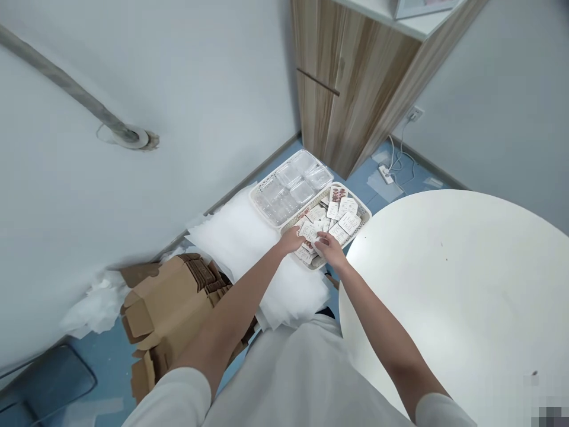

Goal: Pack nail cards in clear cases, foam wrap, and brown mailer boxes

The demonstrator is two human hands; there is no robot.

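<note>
Both hands are in the near part of the white basket (365,209), which holds many small printed cards (349,223) in a loose heap. The left hand (291,240) is at the left rim of this basket, with its fingers bent only partly and their tips among the cards; I cannot tell if a card is pinched there. The right hand (329,249) is over the near right part of the basket. Its thumb and fingers are curved, about half open, close to a card, but whether they grip it is not clear. The hands hide some of the cards below them.

Just beside the basket, on its far left, is a tray (265,211) with clear plastic boxes (299,178). White sheets (242,234) are piled to the left of the basket and nearer to the person; farther out on that side lie folded cardboard boxes (171,290), partly covered by the left forearm. The round white table (462,284) is close at the right of the basket, and its edge limits the space there. Beyond the basket stands a wooden cabinet (351,77), and to the right of the cabinet's foot is a power strip (386,174).
</note>
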